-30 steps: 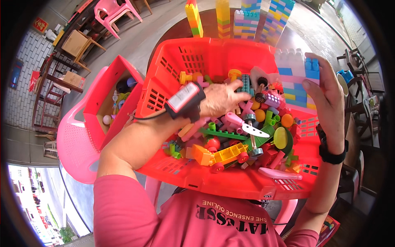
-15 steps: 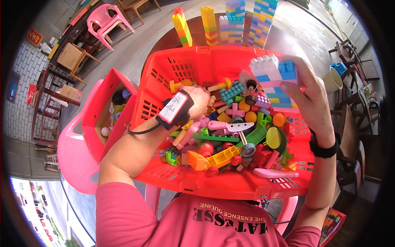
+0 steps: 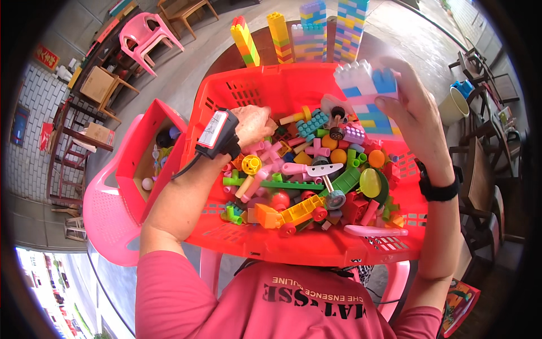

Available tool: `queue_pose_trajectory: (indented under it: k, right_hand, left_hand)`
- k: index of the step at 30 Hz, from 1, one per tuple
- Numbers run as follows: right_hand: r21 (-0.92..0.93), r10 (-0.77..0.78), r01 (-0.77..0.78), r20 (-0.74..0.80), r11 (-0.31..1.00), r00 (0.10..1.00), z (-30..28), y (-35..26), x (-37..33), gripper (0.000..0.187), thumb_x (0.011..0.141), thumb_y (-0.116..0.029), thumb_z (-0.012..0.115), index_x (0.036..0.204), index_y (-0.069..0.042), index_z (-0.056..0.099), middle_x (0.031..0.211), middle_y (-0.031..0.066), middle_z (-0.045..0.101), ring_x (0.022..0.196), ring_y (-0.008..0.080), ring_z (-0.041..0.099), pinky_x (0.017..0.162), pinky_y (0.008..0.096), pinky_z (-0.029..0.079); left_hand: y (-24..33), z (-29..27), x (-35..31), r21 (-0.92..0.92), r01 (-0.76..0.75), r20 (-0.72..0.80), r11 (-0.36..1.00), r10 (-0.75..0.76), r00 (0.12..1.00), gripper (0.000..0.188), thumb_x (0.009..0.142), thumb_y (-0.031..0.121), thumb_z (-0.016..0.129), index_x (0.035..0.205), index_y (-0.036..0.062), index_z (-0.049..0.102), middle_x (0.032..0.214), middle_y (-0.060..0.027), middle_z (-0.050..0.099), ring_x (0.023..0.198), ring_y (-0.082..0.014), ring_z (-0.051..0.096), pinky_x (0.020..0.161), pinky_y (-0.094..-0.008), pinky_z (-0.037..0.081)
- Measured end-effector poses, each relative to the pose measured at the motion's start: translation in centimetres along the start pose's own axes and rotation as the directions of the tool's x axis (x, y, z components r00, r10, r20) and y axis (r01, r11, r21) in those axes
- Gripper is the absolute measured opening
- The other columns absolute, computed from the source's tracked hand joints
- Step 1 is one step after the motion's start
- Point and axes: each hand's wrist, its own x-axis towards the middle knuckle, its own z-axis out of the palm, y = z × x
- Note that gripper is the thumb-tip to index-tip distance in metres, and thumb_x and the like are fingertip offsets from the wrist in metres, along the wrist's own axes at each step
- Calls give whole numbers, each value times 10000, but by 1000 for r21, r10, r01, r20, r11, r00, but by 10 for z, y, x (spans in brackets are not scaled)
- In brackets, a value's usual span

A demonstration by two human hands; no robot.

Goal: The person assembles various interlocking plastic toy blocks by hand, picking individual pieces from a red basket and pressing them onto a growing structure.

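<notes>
My right hand (image 3: 418, 107) grips a block of stacked building bricks (image 3: 361, 101) in white, blue, pink and yellow, held up over the right side of a red plastic basket (image 3: 305, 254). The thumb presses on its near face. Among the loose toys at the basket's left-back part is my left hand (image 3: 253, 125), a small box strapped at the wrist. Its fingers point down and their tips are hidden or blurred, so a hold cannot be made out. Close to it lie a teal brick piece (image 3: 312, 125) and a yellow wheel-shaped piece (image 3: 251, 164). A toy knife (image 3: 312, 169) rests mid-pile.
Behind the basket, several brick towers (image 3: 353, 31) stand on a round dark table (image 3: 220, 63). At the left, a red box (image 3: 132, 175) with small toys sits on a pink chair (image 3: 110, 217). Wooden furniture (image 3: 480, 169) lines the right side.
My left hand has drawn left and slightly toward me, uncovering the yellow wheel-shaped piece. My right hand and the stacked bricks have shifted slightly left.
</notes>
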Motion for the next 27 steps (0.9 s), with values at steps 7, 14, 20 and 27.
queue_pose_trajectory:
  k: [7, 14, 20, 27]
  right_hand:
    - [79, 29, -16, -162, 997, 986, -8, 15, 1, 417, 876, -178, 677, 1262, -106, 537, 706, 69, 492, 629, 175, 496, 604, 327, 421]
    - [126, 23, 1, -191, 992, 981, -7, 18, 6, 385, 885, -191, 677, 1234, -97, 544, 786, 123, 620, 696, 245, 617, 655, 354, 483]
    - [50, 32, -26, -126, 998, 991, -5, 7, -1, 413, 882, -174, 686, 1255, -96, 527, 757, 90, 540, 690, 215, 551, 626, 344, 440]
    - [26, 39, -37, -59, 999, 998, -3, 13, 0, 473, 849, -159, 714, 1247, -42, 484, 799, 168, 611, 755, 308, 630, 680, 396, 479]
  left_hand:
    - [37, 2, 4, -568, -181, -30, 803, 200, 979, 301, 839, 115, 595, 1125, 38, 646, 913, -135, 689, 874, -241, 688, 789, -352, 529]
    - [91, 1, 17, -259, -460, -209, 849, 415, 885, 250, 848, 134, 642, 1083, 50, 624, 966, -148, 600, 919, -317, 632, 811, -405, 520]
    - [136, 14, 51, 83, -404, -14, 911, 407, 914, 370, 822, 333, 708, 964, -8, 684, 932, -202, 640, 890, -366, 654, 755, -464, 534]
    - [112, 14, 52, 11, -355, -18, 935, 356, 935, 245, 763, 265, 685, 876, 47, 684, 871, -208, 665, 844, -406, 663, 720, -498, 527]
